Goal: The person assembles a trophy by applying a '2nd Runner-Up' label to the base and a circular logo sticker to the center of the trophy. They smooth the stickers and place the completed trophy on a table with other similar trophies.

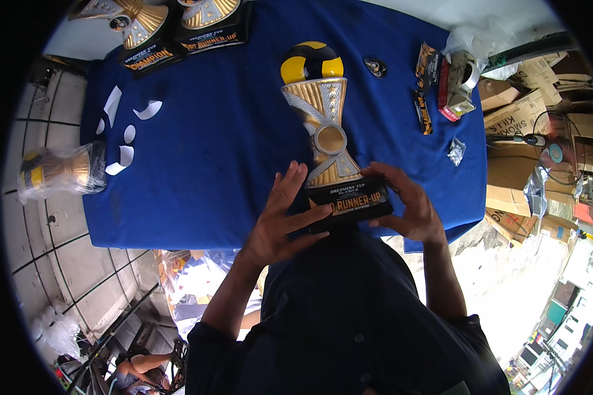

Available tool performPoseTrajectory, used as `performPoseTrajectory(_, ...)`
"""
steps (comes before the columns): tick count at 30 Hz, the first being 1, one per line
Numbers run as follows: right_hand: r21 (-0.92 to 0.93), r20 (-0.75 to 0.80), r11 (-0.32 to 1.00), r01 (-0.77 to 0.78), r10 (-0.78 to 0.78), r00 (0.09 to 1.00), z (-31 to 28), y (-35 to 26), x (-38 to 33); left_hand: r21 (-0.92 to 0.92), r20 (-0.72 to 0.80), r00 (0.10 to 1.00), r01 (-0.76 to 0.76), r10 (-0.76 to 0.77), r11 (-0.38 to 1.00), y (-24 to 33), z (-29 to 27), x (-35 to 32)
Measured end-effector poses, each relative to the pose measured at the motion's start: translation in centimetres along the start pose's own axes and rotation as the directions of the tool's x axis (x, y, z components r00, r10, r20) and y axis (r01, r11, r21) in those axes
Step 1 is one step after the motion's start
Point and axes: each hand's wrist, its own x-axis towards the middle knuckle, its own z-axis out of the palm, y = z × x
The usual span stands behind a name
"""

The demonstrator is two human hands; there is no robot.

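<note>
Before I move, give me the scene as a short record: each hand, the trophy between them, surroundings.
Left hand: fingers spread, at the black base
Right hand: around the base's right end; grip firmness unclear
Trophy: gold and silver, black-and-yellow ball at far end
Surface: blue cloth
Left: white pieces
Far left: two trophies, partly cut off
Right: tape roll

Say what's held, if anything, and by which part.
Gold-and-silver trophy, by its black base: right grip spans the right end; left grip, spread, seems to touch its left side.

Left hand [280,224] splayed, right hand [414,209] curved
</note>
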Motion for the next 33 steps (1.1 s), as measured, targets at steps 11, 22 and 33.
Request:
performPoseTrajectory(11,0.087,-0.025,0.996,-0.021,0.023,0.999,0.3,0.5,-0.5,-0.299,-0.089,0.993,0.042,-0.072,0.953,1.6,0.5,0.2)
performPoseTrajectory(22,0.101,-0.041,0.995,0.012,-0.008,0.999,0.7,1.0,-0.5,0.372,0.078,0.996,0.001,-0.032,0.928,2.9,-1.5,0.3)
performPoseTrajectory(33,0.101,-0.043,0.994,-0.033,0.038,0.998,0.5,1.0,-0.7,-0.010,-0.170,0.984,-0.063,0.060,0.998,1.8,1.2,-0.6)
